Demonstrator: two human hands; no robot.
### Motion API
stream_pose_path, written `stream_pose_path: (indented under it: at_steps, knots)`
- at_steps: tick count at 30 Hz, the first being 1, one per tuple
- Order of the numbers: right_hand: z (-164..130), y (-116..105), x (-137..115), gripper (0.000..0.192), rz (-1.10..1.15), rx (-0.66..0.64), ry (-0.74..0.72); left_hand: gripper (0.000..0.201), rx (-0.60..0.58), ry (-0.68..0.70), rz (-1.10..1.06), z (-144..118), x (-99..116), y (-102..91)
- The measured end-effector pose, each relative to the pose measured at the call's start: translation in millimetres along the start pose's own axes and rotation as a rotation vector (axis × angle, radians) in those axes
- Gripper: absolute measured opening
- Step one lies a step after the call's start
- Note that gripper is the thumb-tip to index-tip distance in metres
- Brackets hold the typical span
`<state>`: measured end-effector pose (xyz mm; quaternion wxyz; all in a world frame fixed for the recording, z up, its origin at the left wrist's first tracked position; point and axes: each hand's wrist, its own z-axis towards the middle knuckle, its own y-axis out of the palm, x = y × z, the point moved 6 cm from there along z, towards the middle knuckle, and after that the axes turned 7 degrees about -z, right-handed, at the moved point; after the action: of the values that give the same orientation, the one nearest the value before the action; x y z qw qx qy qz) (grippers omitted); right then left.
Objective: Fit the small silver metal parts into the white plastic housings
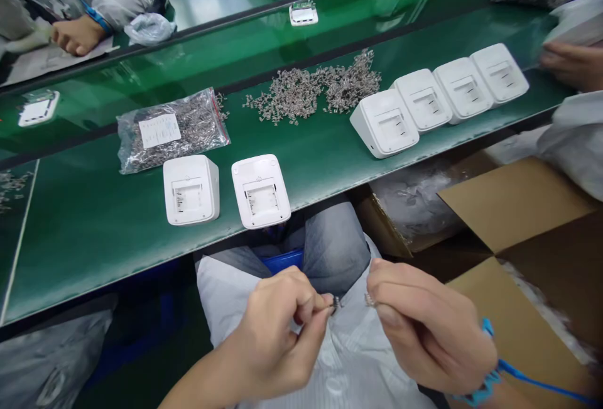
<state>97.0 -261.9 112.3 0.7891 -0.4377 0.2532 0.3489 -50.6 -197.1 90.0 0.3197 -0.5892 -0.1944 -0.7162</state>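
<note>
While L hand (277, 327) pinches clip (335, 303), R hand (424, 327) pinches another.

Low over the lap, the left hand (277, 327) pinches a small metal clip (335, 303) in a fingertip grip; the right hand (424, 327), at its 3 o'clock, pinches another small metal piece (370, 299). On the green table (94, 233) at 12 o'clock stand two white housings (191, 190) (260, 191), and a loose pile of clips (315, 87) lies beyond them.

One head-worn camera looks forward and down, close over the lap. The green bench (94, 220) runs from nine to two o'clock beyond.
</note>
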Motion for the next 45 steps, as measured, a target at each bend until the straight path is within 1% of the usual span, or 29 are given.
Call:
stream_pose_path:
  at_steps: [3, 6, 8, 9, 11, 13, 16, 19, 22, 24, 26, 29, 31, 33, 34, 35, 37, 38, 39, 42, 44, 45]
  knots:
    - [-1.1, -7.6, 5.5, 0.021, -0.010, 0.007, 0.012, 0.033, 0.070, -0.005, -0.031, -4.8, -2.3, -7.5]
    - [-3.6, -7.1, 13.0, 0.019, -0.038, -0.035, 0.041, 0.030, 0.187, 0.051, 0.000, -6.5, -0.1, -25.0]
    - [-4.3, -1.9, 19.0, 0.017, -0.069, -0.076, 0.064, 0.031, 0.293, 0.127, 0.157, -6.7, 4.0, -42.9]
    - [-3.5, 1.1, 21.8, 0.015, -0.085, -0.083, 0.067, 0.037, 0.337, 0.162, 0.266, -6.4, 6.1, -52.0]
    - [1.7, 6.9, 25.9, 0.015, -0.100, -0.064, 0.045, 0.046, 0.401, 0.200, 0.474, -4.5, 8.5, -67.9]
    - [11.9, 12.6, 27.2, 0.018, -0.073, -0.009, -0.002, 0.039, 0.445, 0.187, 0.584, -1.8, 7.1, -79.9]
    - [33.6, 25.4, 23.2, 0.023, 0.039, 0.022, -0.086, 0.027, 0.544, 0.153, 0.593, -0.6, 1.6, -88.5]
    - [56.2, 39.1, 17.6, 0.023, 0.132, 0.010, -0.140, 0.020, 0.633, 0.137, 0.573, -4.2, -8.0, -86.4]
    - [73.0, 48.0, 18.7, 0.021, 0.144, -0.015, -0.164, 0.013, 0.655, 0.081, 0.565, -8.5, -23.2, -84.8]
    - [79.1, 51.6, 24.6, 0.019, 0.136, -0.042, -0.174, 0.011, 0.667, 0.028, 0.597, -8.8, -33.3, -90.6]
    - [82.0, 55.0, 33.9, 0.017, 0.125, -0.064, -0.165, 0.014, 0.684, -0.051, 0.656, -4.5, -42.2, -103.2]
    - [84.3, 65.1, 47.2, 0.012, 0.058, -0.073, -0.146, 0.019, 0.718, -0.193, 0.749, 8.5, -50.5, -129.1]
    - [86.2, 78.0, 48.4, 0.004, -0.080, -0.089, -0.202, 0.022, 0.766, -0.263, 0.882, 16.2, -48.9, -144.3]
    - [88.2, 96.8, 43.8, 0.012, -0.271, -0.145, -0.313, 0.024, 0.813, -0.359, 1.081, 19.8, -45.4, -153.2]
    - [89.3, 107.6, 41.0, 0.017, -0.357, -0.186, -0.370, 0.026, 0.815, -0.416, 1.174, 20.3, -44.6, -154.5]
    - [90.9, 118.4, 38.9, 0.022, -0.425, -0.229, -0.414, 0.035, 0.804, -0.468, 1.250, 20.1, -44.5, -154.1]
    - [96.6, 136.8, 36.7, 0.026, -0.489, -0.285, -0.450, 0.056, 0.756, -0.532, 1.342, 18.3, -45.4, -149.7]
    - [100.6, 144.2, 36.5, 0.025, -0.491, -0.296, -0.446, 0.062, 0.723, -0.543, 1.361, 17.3, -46.1, -146.7]
    - [105.3, 150.5, 36.8, 0.023, -0.474, -0.302, -0.429, 0.062, 0.695, -0.550, 1.372, 16.2, -46.5, -144.2]
    - [119.4, 162.8, 39.2, 0.016, -0.331, -0.320, -0.344, 0.053, 0.642, -0.578, 1.370, 15.1, -46.7, -142.3]
    - [126.7, 161.3, 38.8, 0.015, -0.213, -0.300, -0.312, 0.049, 0.620, -0.600, 1.367, 18.2, -46.9, -144.2]
    - [129.4, 156.6, 38.1, 0.015, -0.165, -0.271, -0.310, 0.048, 0.609, -0.608, 1.371, 20.8, -47.4, -145.3]
